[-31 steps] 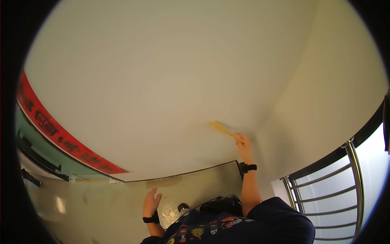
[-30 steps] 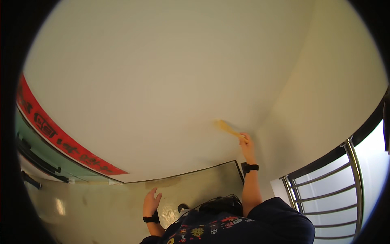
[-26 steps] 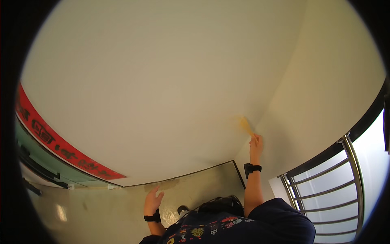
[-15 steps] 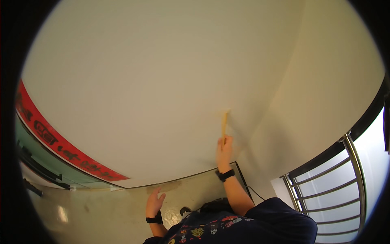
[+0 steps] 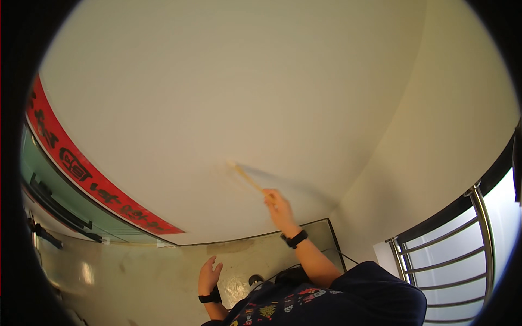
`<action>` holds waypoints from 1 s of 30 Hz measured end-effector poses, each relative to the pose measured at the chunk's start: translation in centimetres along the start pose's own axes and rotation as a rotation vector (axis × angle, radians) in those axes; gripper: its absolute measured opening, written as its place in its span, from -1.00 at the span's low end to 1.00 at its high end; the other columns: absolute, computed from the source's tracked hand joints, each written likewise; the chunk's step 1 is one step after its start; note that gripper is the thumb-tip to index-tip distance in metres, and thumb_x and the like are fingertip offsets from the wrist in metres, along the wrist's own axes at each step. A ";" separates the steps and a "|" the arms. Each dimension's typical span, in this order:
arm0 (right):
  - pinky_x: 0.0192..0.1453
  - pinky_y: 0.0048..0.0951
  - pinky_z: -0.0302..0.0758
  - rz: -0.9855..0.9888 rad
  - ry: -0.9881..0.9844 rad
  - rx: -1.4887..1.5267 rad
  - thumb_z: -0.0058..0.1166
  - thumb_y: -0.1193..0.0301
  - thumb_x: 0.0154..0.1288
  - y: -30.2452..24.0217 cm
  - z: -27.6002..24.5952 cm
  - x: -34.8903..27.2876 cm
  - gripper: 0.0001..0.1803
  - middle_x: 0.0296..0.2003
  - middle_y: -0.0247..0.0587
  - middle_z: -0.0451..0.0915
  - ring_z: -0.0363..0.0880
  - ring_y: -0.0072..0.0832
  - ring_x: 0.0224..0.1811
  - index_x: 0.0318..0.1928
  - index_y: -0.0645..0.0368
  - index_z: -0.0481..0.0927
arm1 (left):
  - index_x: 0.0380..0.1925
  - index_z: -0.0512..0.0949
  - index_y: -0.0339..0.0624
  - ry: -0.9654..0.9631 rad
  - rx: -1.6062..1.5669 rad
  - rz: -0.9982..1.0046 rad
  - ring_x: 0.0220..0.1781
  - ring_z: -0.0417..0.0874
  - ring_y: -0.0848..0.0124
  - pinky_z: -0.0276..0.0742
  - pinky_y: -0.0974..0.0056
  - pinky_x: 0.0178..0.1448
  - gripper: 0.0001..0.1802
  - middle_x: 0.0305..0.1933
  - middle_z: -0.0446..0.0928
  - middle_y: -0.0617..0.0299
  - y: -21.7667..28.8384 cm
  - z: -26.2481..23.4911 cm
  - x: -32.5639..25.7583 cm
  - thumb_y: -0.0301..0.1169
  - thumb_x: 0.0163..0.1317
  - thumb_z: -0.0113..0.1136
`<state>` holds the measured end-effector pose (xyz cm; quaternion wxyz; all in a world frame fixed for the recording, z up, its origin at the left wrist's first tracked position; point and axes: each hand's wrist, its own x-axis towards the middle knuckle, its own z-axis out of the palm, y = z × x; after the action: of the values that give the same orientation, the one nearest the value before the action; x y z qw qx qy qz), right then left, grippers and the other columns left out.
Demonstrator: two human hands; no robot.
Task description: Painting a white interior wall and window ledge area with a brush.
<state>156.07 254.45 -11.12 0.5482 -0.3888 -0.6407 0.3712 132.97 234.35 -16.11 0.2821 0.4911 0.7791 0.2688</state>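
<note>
At the lower edge, a dark navy printed shirt. Left hand: empty, fingers loosely spread, above the glossy grey-green floor. Right hand: fingers closed round the handle of a slim yellow brush-like tool, its pale, blurred tip at the smooth off-white wall; contact unclear. Wall meets another at a corner, right. Farther out: red paper-like strip with dark characters, left; polished metal railing, right.

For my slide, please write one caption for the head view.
The right hand holds a slim yellow tool to a pale wall; the left hand hangs open above the floor.
</note>
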 end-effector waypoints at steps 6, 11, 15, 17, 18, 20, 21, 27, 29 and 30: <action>-0.35 -0.60 0.38 0.016 0.238 -0.033 -0.13 0.50 0.23 2.1 -11.5 1.5 -0.81 -0.53 -0.35 0.47 0.41 -0.63 -0.48 -0.14 0.21 0.44 | -0.02 0.39 -0.30 -0.017 0.031 0.008 -0.04 0.49 0.04 0.39 0.16 0.01 -0.52 -0.07 0.45 -0.15 0.3 0.3 0.5 -0.26 0.07 0.11; -0.37 -0.61 0.37 0.038 0.600 -0.118 -0.14 0.48 0.24 3.0 -18.1 0.7 -0.82 -0.55 -0.36 0.44 0.39 -0.62 -0.50 -0.16 0.21 0.42 | -0.06 0.42 -0.31 -0.024 0.008 0.111 -0.07 0.51 0.07 0.40 0.20 0.01 -0.58 -0.08 0.46 -0.12 2.6 1.0 1.9 -0.32 0.09 0.10; -0.37 -0.60 0.35 0.059 0.809 -0.016 -0.17 0.46 0.25 2.1 -17.8 0.4 -0.82 -0.46 -0.35 0.38 0.34 -0.62 -0.47 -0.13 0.18 0.32 | -0.10 0.43 -0.35 0.025 -0.124 0.349 -0.08 0.53 0.19 0.40 0.25 0.00 -0.65 -0.10 0.49 -0.04 8.9 0.9 4.5 -0.39 0.12 0.07; -0.36 -0.57 0.35 0.070 0.711 0.070 -0.20 0.42 0.28 1.0 -15.4 0.1 -0.81 -0.41 -0.34 0.36 0.32 -0.61 -0.44 -0.11 0.18 0.29 | -0.10 0.43 -0.34 0.005 -0.208 0.465 -0.09 0.53 0.26 0.40 0.27 -0.02 -0.67 -0.11 0.51 0.01 12.4 1.8 6.2 -0.39 0.15 0.05; -0.35 -0.54 0.36 0.118 0.639 0.065 -0.21 0.38 0.30 0.5 -14.0 0.2 -0.79 -0.38 -0.34 0.35 0.32 -0.59 -0.42 -0.10 0.18 0.28 | -0.08 0.42 -0.32 -0.036 -0.286 0.492 -0.09 0.53 0.29 0.40 0.28 -0.03 -0.67 -0.11 0.51 0.03 14.6 2.6 6.7 -0.37 0.17 0.03; -0.35 -0.46 0.37 0.085 0.527 -0.023 -0.22 0.31 0.32 0.9 -11.2 -0.3 -0.74 -0.41 -0.26 0.37 0.34 -0.48 -0.46 -0.07 0.19 0.27 | 0.01 0.36 -0.22 -0.156 -0.351 0.507 -0.11 0.53 0.37 0.40 0.31 -0.03 -0.63 -0.13 0.52 0.08 18.6 5.1 7.3 -0.35 0.20 0.02; -0.34 -0.40 0.37 0.107 0.447 -0.016 -0.21 0.30 0.32 0.0 -9.2 -0.7 -0.71 -0.40 -0.18 0.40 0.38 -0.38 -0.46 -0.05 0.20 0.26 | 0.10 0.27 -0.18 -0.225 -0.455 0.509 -0.08 0.51 0.36 0.37 0.32 0.00 -0.57 -0.08 0.49 0.09 19.0 6.7 7.9 -0.31 0.24 -0.03; -0.28 -0.21 0.39 0.036 0.062 -0.003 -0.21 0.34 0.30 -4.2 -4.9 -4.1 -0.69 -0.33 0.06 0.45 0.45 -0.05 -0.33 -0.01 0.22 0.25 | 0.21 0.08 -0.25 -0.286 -1.008 0.362 -0.04 0.47 0.30 0.37 0.27 0.02 -0.44 -0.01 0.41 0.00 20.7 12.7 7.6 -0.11 0.33 -0.28; -0.26 -0.19 0.39 0.043 -0.025 -0.034 -0.21 0.35 0.29 -3.8 -5.5 -4.5 -0.69 -0.30 0.08 0.45 0.45 -0.01 -0.27 0.00 0.21 0.25 | 0.18 0.09 -0.32 -0.286 -1.091 0.292 -0.08 0.49 0.31 0.39 0.28 -0.01 -0.44 -0.08 0.44 0.02 22.1 12.2 6.9 -0.13 0.33 -0.26; -0.23 -0.21 0.39 -0.032 -0.051 -0.051 -0.20 0.37 0.28 -3.5 -5.8 -4.5 -0.69 -0.27 0.07 0.43 0.43 -0.01 -0.23 0.00 0.21 0.26 | 0.16 0.10 -0.38 -0.288 -1.175 0.219 -0.13 0.51 0.32 0.42 0.29 -0.05 -0.43 -0.15 0.47 0.03 22.6 12.0 6.7 -0.15 0.33 -0.24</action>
<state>161.97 249.17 -9.15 0.5276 -0.3829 -0.6698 0.3556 152.85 250.63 -9.91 0.5788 0.3620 0.3996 0.6118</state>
